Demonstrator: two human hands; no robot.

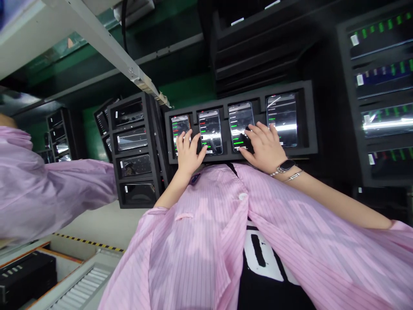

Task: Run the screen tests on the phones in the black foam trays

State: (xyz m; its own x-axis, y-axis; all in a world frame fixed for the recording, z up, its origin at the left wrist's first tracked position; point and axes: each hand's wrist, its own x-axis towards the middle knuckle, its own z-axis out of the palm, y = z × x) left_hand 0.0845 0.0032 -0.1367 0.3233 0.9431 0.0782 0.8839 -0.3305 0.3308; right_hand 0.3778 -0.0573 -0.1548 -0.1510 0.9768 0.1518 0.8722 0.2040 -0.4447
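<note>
A black foam tray (306, 129) holds a row of several upright smartphones, their screens lit with text and green bars. My left hand (189, 153) lies over the leftmost phone (180, 129), fingertips on its screen, with the thumb reaching toward the second phone (210, 131). My right hand (264, 146) rests spread across the lower part of the third phone (240, 122), and its fingertips come close to the rightmost phone (282, 118). A dark watch (285, 165) and a thin metal bracelet (293, 175) circle my right wrist. Neither hand holds anything.
A black foam rack of phones (135, 150) stands left of the tray, and lit racks (380, 94) stand at right. A co-worker's pink sleeve (41, 189) enters at left. A white shelf rail (87, 38) runs overhead. Yellow-black tape (90, 242) marks the lower left.
</note>
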